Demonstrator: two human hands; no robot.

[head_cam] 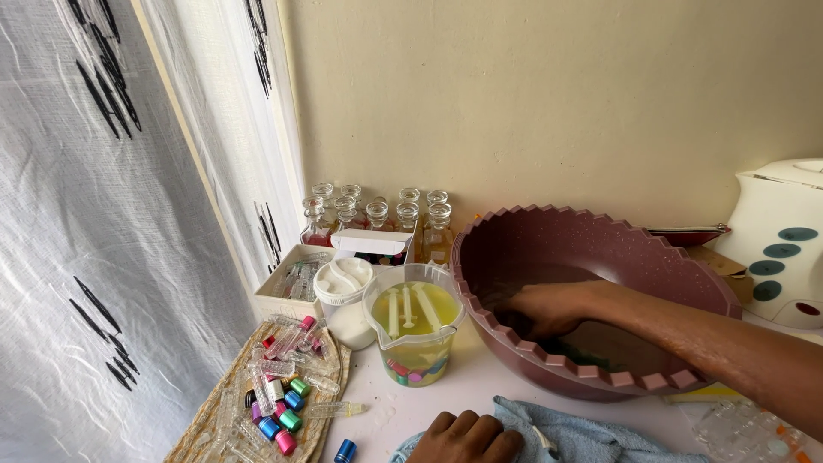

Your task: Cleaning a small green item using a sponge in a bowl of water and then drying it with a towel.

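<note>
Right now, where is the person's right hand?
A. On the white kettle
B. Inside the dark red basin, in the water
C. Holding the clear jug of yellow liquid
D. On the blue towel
B: the right hand reaches down into the scalloped dark red basin, low in its water, while the left hand rests closed on the blue towel.
</note>
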